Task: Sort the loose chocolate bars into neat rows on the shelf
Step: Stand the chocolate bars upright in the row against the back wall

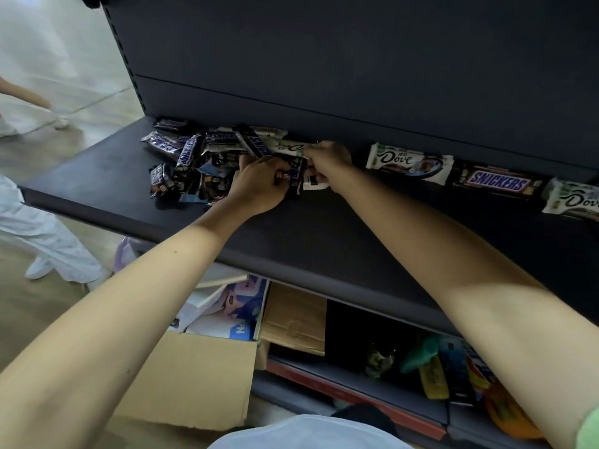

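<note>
An open cardboard box [184, 380] stands on the floor nearest the viewer, below the front lip of the dark shelf [324, 241]. Both bare forearms reach out over that shelf. The left hand [262, 186] has its fingers curled round a dark Snickers bar [296, 178], gripping it at the right edge of the loose pile [194, 160]. Just beside it, the right hand [327, 160] curls its fingers on the end of a white Dove bar [288, 145] that lies upside down on top of the pile; a second white wrapper [312, 184] shows under its wrist.

The pile is a jumble of brown-and-blue Snickers wrappers and white Dove ones, lying at all angles near the shelf's left end. To the right of the hands, against the back panel [356, 59], three bars lie end to end: a Dove pack [408, 162], a Snickers pack [497, 183], then another Dove [573, 199] at the picture's edge. A person in white trousers [48, 241] stands on the floor at far left.
</note>
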The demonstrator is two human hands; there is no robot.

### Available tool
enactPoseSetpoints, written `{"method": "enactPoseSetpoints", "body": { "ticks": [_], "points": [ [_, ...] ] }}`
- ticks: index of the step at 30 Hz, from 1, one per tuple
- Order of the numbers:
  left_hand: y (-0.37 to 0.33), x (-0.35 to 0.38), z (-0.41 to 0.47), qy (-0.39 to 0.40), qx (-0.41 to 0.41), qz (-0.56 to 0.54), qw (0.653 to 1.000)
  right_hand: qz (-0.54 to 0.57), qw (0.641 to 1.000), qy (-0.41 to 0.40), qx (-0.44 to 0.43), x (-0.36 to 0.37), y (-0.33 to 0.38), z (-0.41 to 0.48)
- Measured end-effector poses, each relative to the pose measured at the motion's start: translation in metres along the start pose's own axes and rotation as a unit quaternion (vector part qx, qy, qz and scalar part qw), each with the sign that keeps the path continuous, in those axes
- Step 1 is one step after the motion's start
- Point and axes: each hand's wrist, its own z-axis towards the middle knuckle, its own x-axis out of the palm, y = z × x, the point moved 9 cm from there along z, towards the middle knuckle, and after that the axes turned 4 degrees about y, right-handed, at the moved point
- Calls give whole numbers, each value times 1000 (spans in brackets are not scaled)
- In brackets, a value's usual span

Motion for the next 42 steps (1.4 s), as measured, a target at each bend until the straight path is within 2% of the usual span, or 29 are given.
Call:
{"method": "enactPoseSetpoints", "body": {
  "ticks": [2, 6, 10, 16, 21, 26, 28, 32, 35, 39, 42],
  "points": [
    [-1, -4, -1, -20, -9, -11, 1000, 44, 998, -5, -33, -10, 2, -3],
    [-13, -7, -2, -84, 19, -20, 996, 226, 972, 6, -57, -36, -5, -12],
    [-34, -5, 2, -114, 49, -57, 991, 274, 959, -39, -63, -71, -20, -27],
    [-80, 18, 4, -79, 78, -90, 990, 302, 951, -61, -37, -104, -45, -61],
    [-121, 51, 10, -13, 123, -86, 989, 365, 926, -96, -20, -137, -64, -92],
    [-173, 64, -6, 34, 177, -131, 975, 322, 936, -142, 0, -183, -87, -114],
    [-190, 73, -13, 75, 191, -166, 964, 321, 933, -164, 4, -203, -97, -122],
    [-218, 96, -18, 158, 170, -256, 939, 340, 923, -178, -2, -241, -115, -141],
    [-245, 108, -20, 161, 153, -304, 927, 337, 925, -173, 1, -271, -130, -156],
    [-274, 119, -23, 108, 100, -393, 908, 319, 930, -184, 6, -317, -149, -178],
    [-297, 135, -29, 101, 64, -434, 893, 272, 944, -184, -6, -350, -165, -193]
  ]
}}
